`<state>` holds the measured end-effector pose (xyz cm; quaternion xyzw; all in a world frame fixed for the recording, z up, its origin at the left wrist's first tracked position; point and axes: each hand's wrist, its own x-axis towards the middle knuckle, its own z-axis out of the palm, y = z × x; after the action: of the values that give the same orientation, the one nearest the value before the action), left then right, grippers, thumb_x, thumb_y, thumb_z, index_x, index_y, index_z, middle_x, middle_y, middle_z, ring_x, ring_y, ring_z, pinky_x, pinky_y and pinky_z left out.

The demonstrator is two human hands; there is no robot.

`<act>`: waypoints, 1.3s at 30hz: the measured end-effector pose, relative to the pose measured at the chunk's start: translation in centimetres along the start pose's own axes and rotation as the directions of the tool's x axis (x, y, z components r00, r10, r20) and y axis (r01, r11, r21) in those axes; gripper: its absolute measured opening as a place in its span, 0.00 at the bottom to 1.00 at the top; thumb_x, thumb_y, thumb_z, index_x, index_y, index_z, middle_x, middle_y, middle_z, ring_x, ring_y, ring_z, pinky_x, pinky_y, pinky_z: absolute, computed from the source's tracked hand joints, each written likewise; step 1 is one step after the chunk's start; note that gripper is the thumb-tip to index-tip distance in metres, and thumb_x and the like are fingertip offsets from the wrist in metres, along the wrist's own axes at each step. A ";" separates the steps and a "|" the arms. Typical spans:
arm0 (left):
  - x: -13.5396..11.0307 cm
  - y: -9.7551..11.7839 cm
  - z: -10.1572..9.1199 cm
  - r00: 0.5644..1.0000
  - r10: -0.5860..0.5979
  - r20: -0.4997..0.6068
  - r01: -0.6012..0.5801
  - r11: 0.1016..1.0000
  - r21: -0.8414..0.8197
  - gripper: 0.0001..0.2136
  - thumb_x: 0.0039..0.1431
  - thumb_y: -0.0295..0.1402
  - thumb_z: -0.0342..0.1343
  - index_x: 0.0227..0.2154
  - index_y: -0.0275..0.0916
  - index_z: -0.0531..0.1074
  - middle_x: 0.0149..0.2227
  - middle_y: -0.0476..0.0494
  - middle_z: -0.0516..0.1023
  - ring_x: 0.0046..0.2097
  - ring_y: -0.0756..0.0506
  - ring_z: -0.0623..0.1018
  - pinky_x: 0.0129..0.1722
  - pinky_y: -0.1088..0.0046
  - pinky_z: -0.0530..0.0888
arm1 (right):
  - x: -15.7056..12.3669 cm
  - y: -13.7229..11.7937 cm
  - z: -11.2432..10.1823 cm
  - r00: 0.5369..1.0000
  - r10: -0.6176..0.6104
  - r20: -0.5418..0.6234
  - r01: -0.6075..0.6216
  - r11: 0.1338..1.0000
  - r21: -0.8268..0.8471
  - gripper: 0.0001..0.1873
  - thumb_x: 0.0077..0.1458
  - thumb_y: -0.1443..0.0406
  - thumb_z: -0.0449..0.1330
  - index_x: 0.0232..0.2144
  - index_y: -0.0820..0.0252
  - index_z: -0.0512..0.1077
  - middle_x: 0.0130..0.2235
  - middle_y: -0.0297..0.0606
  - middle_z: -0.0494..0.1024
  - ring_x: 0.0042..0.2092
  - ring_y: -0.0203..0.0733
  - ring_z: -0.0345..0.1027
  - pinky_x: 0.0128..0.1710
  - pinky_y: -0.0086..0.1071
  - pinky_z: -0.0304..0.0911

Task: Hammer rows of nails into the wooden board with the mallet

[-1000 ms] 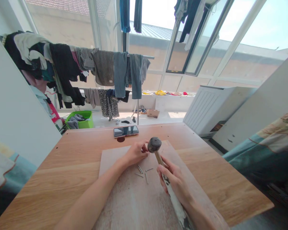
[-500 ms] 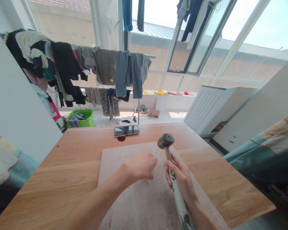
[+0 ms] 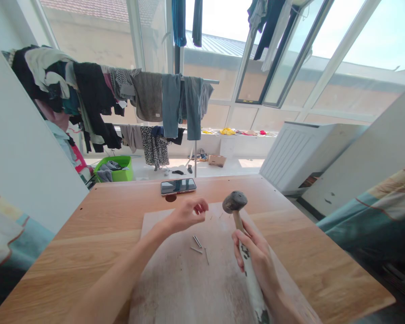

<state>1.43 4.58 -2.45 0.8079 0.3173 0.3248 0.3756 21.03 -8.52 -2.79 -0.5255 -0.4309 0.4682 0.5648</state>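
Head view: two bare hands at a pale board on a wooden table.

The right hand (image 3: 256, 263) is wrapped fully around the paint-flecked wooden handle of a mallet (image 3: 234, 201), which stands tilted with its dark head raised above the far part of the board (image 3: 175, 279). The left hand (image 3: 185, 215) hovers over the board to the left of the mallet head, its fingers loosely curled and thumb and forefinger drawn close; whether anything is pinched between them cannot be told. Three loose nails (image 3: 197, 242) lie flat on the board, between the two hands and nearer the viewer than the left hand. The board rests on the table (image 3: 97, 234). A phone (image 3: 178, 186) lies beyond the board at the table's far edge. Past the table stand a clothes rack (image 3: 168, 105) and a green basket (image 3: 116, 168).
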 end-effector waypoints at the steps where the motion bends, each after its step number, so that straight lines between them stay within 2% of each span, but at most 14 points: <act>1: -0.2 -1.0 0.2 0.997 -0.051 -0.058 0.047 0.997 -0.058 0.04 0.52 0.25 0.57 0.32 0.36 0.74 0.32 0.47 0.78 0.34 0.49 0.77 0.37 0.74 0.74 | 0.0 0.0 0.0 1.000 0.006 -0.005 -0.006 1.000 0.008 0.15 0.59 0.53 0.62 0.37 0.58 0.72 0.19 0.23 0.67 0.13 0.28 0.53 0.11 0.21 0.54; 4: -0.7 -3.1 1.4 0.985 -0.130 -0.111 0.114 0.984 -0.136 0.04 0.55 0.29 0.58 0.34 0.36 0.74 0.32 0.46 0.80 0.34 0.48 0.78 0.36 0.74 0.74 | -0.1 0.2 0.0 1.000 0.021 -0.013 -0.020 1.000 0.017 0.17 0.58 0.52 0.62 0.42 0.57 0.72 0.25 0.26 0.70 0.13 0.27 0.55 0.10 0.22 0.54; 8: -1.1 -3.5 2.3 0.991 -0.084 -0.101 0.079 0.995 -0.055 0.05 0.59 0.30 0.57 0.37 0.37 0.76 0.32 0.46 0.81 0.34 0.48 0.78 0.36 0.74 0.73 | -0.2 0.3 0.0 1.000 0.024 0.002 -0.024 1.000 0.003 0.15 0.59 0.53 0.62 0.39 0.58 0.72 0.20 0.24 0.67 0.14 0.28 0.54 0.11 0.22 0.54; 10: -1.3 -3.2 2.3 0.993 -0.050 -0.104 0.052 0.999 0.017 0.06 0.61 0.31 0.56 0.38 0.37 0.77 0.33 0.46 0.81 0.34 0.48 0.77 0.37 0.74 0.73 | -0.3 0.3 0.0 1.000 0.025 0.015 -0.025 1.000 0.000 0.15 0.59 0.52 0.61 0.36 0.58 0.72 0.18 0.24 0.66 0.14 0.28 0.53 0.11 0.22 0.54; 12: -1.4 -3.0 1.8 0.996 -0.009 -0.083 0.016 0.996 0.088 0.09 0.63 0.30 0.54 0.41 0.38 0.78 0.36 0.45 0.81 0.36 0.48 0.78 0.39 0.73 0.74 | -0.3 0.1 0.0 1.000 0.022 0.017 -0.022 1.000 -0.006 0.15 0.59 0.52 0.61 0.37 0.58 0.72 0.19 0.24 0.67 0.14 0.28 0.53 0.12 0.23 0.54; 16: -1.4 -2.6 0.5 0.999 0.035 0.022 -0.039 0.971 0.235 0.12 0.63 0.26 0.54 0.46 0.39 0.77 0.38 0.44 0.81 0.37 0.47 0.78 0.42 0.71 0.73 | -0.2 -0.2 0.1 1.000 0.001 0.007 -0.001 0.999 -0.034 0.17 0.58 0.52 0.61 0.42 0.58 0.72 0.20 0.24 0.67 0.14 0.29 0.54 0.12 0.23 0.56; 21: -1.2 -2.0 -0.5 0.974 0.092 0.205 -0.179 0.867 0.465 0.10 0.63 0.22 0.53 0.34 0.37 0.79 0.36 0.42 0.78 0.39 0.44 0.77 0.41 0.71 0.71 | -0.1 -0.1 0.1 1.000 -0.004 0.022 0.004 0.999 -0.036 0.16 0.58 0.52 0.62 0.39 0.58 0.71 0.20 0.23 0.65 0.14 0.28 0.54 0.12 0.22 0.55; 26: -1.3 -1.0 -0.2 0.962 0.070 0.264 -0.218 0.779 0.588 0.12 0.63 0.19 0.51 0.29 0.37 0.77 0.35 0.41 0.77 0.38 0.44 0.76 0.36 0.72 0.69 | -0.2 0.2 0.1 1.000 0.009 0.025 -0.008 0.999 -0.039 0.17 0.58 0.52 0.62 0.40 0.59 0.71 0.20 0.23 0.66 0.14 0.28 0.55 0.12 0.22 0.56; 31: -1.4 -0.1 0.1 0.955 0.054 0.291 -0.226 0.766 0.602 0.12 0.62 0.19 0.51 0.26 0.37 0.74 0.33 0.42 0.77 0.36 0.44 0.76 0.34 0.71 0.68 | -0.2 0.4 0.2 0.999 0.031 0.005 -0.031 0.999 -0.038 0.17 0.57 0.52 0.63 0.40 0.59 0.71 0.18 0.23 0.66 0.14 0.29 0.54 0.12 0.22 0.55; 33: -1.4 -0.1 0.3 0.961 0.051 0.270 -0.206 0.786 0.584 0.12 0.61 0.18 0.50 0.29 0.37 0.76 0.34 0.41 0.78 0.36 0.44 0.77 0.34 0.71 0.69 | -0.2 0.3 0.2 0.999 0.031 0.007 -0.031 0.999 -0.035 0.17 0.58 0.53 0.62 0.41 0.59 0.71 0.19 0.23 0.66 0.14 0.29 0.54 0.12 0.22 0.55; 36: -1.4 -0.8 0.5 0.980 0.064 0.189 -0.148 0.870 0.471 0.14 0.59 0.17 0.51 0.39 0.37 0.78 0.37 0.41 0.81 0.39 0.43 0.79 0.39 0.71 0.72 | -0.3 0.2 0.3 0.999 0.036 0.004 -0.036 0.999 -0.035 0.19 0.57 0.53 0.63 0.45 0.60 0.72 0.20 0.23 0.66 0.15 0.29 0.55 0.12 0.22 0.55; 39: -1.4 -2.0 1.0 0.995 0.029 0.094 -0.055 0.958 0.283 0.15 0.58 0.20 0.54 0.45 0.38 0.77 0.37 0.44 0.82 0.37 0.46 0.80 0.41 0.72 0.74 | -0.3 0.2 0.3 0.999 0.028 0.025 -0.027 0.999 -0.046 0.20 0.58 0.53 0.62 0.46 0.60 0.72 0.20 0.23 0.66 0.14 0.28 0.54 0.12 0.22 0.55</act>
<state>0.87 4.09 -4.98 0.8738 0.3264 0.2474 0.2621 20.70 -8.78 -2.94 -0.5381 -0.4413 0.4726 0.5406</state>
